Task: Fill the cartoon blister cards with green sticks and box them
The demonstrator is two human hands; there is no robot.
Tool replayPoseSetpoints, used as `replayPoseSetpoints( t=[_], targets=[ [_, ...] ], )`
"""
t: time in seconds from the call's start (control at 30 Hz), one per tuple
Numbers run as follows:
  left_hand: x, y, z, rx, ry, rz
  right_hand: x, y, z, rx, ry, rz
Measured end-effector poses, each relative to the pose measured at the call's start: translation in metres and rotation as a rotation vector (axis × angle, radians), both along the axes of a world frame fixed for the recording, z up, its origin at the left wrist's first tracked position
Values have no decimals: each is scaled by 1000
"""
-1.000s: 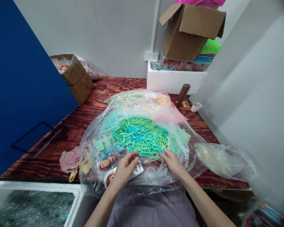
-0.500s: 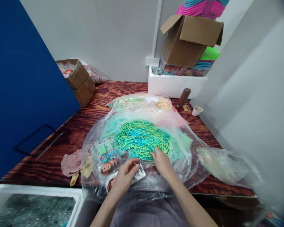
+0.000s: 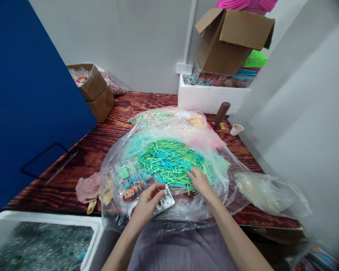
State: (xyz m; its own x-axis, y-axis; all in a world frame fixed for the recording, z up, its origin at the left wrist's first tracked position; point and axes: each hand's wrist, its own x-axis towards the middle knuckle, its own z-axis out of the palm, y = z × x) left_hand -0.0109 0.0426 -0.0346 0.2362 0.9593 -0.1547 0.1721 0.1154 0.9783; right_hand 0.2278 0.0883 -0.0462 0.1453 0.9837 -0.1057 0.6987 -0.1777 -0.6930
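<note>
A large heap of thin green and blue sticks [image 3: 169,160] lies in a spread-out clear plastic bag [image 3: 183,210]. My right hand [image 3: 200,183] is at the heap's near right edge, its fingertips closed among the sticks. My left hand [image 3: 147,201] hovers over or rests on a white plastic pack [image 3: 167,202] with dark outlines, covering its middle; its thumb and forefinger are bent but apart, with nothing visible between them. Left of it lies a clear printed pack [image 3: 128,178] with a brown cartoon face and green sticks inside.
A white foam box [image 3: 97,229] stands at the lower left. Pink and yellow cloth-like pieces [image 3: 87,187] lie by the bag. Behind are a brown cylinder [image 3: 221,113], paper cup [image 3: 236,130], white foam box [image 3: 211,99] and cardboard box [image 3: 226,47]. A blue panel [image 3: 39,105] borders the left.
My right hand has shifted slightly right along the edge of the heap, and a few green sticks now poke out below it. My left hand stays over the white pack. The view has tilted slightly.
</note>
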Motion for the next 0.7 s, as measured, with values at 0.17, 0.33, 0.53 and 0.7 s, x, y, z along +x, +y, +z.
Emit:
replayPoseSetpoints(
  t=[0.17,0.33,0.53,0.7],
  targets=[
    [9,3,-2,0,-5,-41,7,-17,6,-72,456,9],
    [35,20,0,18,-78,-41,-2,-32,5,-121,960,-95],
    [59,31,0,48,-81,-36,3,-35,10,-38,1050,-144],
    [70,24,0,155,-128,20,-16,-55,-6,-68,974,92]
  ],
)
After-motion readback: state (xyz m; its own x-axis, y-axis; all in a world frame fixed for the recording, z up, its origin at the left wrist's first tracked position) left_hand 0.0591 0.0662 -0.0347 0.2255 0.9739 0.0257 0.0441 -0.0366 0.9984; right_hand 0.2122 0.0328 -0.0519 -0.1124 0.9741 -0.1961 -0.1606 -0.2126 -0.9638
